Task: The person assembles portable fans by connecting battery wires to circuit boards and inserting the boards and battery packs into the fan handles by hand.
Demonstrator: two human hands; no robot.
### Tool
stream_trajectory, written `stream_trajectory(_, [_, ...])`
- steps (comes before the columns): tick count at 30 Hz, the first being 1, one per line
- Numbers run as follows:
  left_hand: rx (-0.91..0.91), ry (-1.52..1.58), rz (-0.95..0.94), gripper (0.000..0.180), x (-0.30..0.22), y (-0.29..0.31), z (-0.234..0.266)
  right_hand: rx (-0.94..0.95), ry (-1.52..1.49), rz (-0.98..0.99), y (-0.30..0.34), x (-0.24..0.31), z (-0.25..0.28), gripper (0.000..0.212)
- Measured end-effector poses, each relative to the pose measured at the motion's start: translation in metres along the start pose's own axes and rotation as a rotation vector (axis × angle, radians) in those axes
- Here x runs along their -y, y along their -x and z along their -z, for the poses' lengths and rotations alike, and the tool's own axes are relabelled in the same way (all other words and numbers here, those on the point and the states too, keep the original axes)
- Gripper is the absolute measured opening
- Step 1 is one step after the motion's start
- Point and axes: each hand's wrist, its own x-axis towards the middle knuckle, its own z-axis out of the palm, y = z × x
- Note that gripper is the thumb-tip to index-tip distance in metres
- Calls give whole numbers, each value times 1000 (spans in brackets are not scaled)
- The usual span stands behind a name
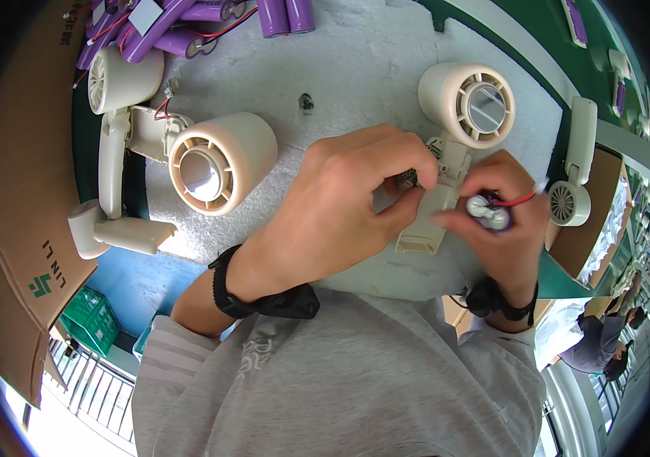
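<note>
A cream handheld fan (433,104) lies in front of me, its round head away from me and its opened handle (419,228) pointing toward me. My left hand (355,183) reaches over the handle, thumb and forefinger pinched on a small dark part (407,180) whose kind I cannot make out. To the right of the handle, my right hand (509,228) is wrapped round a purple battery (488,213) with whitish blobs on its end and a red wire. The fingers hide most of the battery and part of the handle.
Two more cream fans (252,156) (130,80) lie at left, one with its handle opened. Purple batteries (287,15) are heaped at the far left. Cartons stand on the left (28,190) and right (603,221). Another cream fan (571,203) lies on the right.
</note>
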Motion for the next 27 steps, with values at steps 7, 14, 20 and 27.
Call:
stream_trajectory(7, [-6,22,34,22,-1,1,-2,-6,-114,-251,-1,15,13,17])
stream_trajectory(14, [29,140,91,17,-5,1,1,83,191,58,-4,7,6,13])
stream_trajectory(20, [74,195,87,15,0,2,3,-36,350,253,-5,5,-6,17])
stream_trajectory(27, [29,329,180,16,-4,3,2,-8,342,175,-6,5,0,21])
